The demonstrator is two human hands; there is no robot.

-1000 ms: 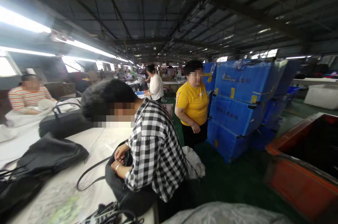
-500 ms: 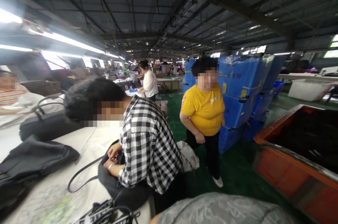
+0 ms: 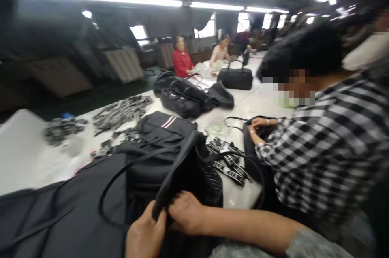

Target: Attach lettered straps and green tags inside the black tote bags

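Head view: the left hand (image 3: 147, 231) grips the edge of an open black bag (image 3: 174, 169), thumb and fingers closed around the fabric. Just beside it, the right hand (image 3: 187, 211) reaches into the bag's mouth with fingers bent; their tips are hidden in the dark opening, so I cannot tell whether they pinch anything. The bag lies directly in front of both hands. Just beyond it is a dark bag with pale stripes (image 3: 170, 122). Lettered straps (image 3: 229, 165) lie on the pale surface (image 3: 243, 199), ahead and to the right of the hands. Farther right, a co-worker in a checked shirt (image 3: 328, 144) bends over another black bag (image 3: 251, 144).
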